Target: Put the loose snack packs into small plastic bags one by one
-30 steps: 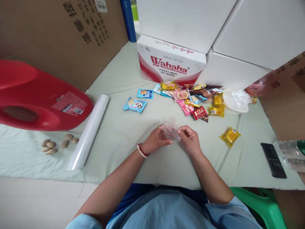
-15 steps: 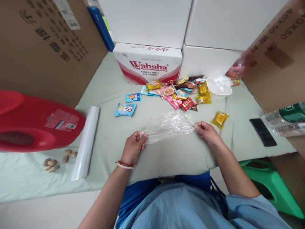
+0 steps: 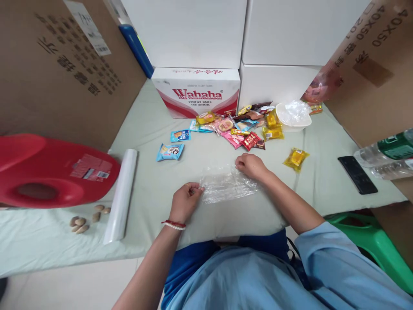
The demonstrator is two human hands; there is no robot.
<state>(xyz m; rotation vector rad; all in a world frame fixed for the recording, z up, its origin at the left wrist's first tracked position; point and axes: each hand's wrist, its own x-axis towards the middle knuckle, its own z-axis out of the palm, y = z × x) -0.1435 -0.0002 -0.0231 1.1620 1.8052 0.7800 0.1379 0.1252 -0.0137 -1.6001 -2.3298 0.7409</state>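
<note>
Your left hand (image 3: 184,202), right of red jug (image 3: 61,161) and white roll (image 3: 121,196), pinches clear plastic film (image 3: 229,188) over the table (image 3: 150,185). Your right hand (image 3: 252,167) curls at its far edge, grip unclear; snack pile (image 3: 225,125) beyond, yellow packet (image 3: 296,159) and phone (image 3: 357,175) rightward.

The plastic (image 3: 226,189) is clear and colourless; the cloth (image 3: 148,189) pale green; the jug (image 3: 54,165) red with a pink label (image 3: 93,168); the box (image 3: 198,103) white with red bands; the phone (image 3: 357,175) black; the stool (image 3: 380,245) bright green.
</note>
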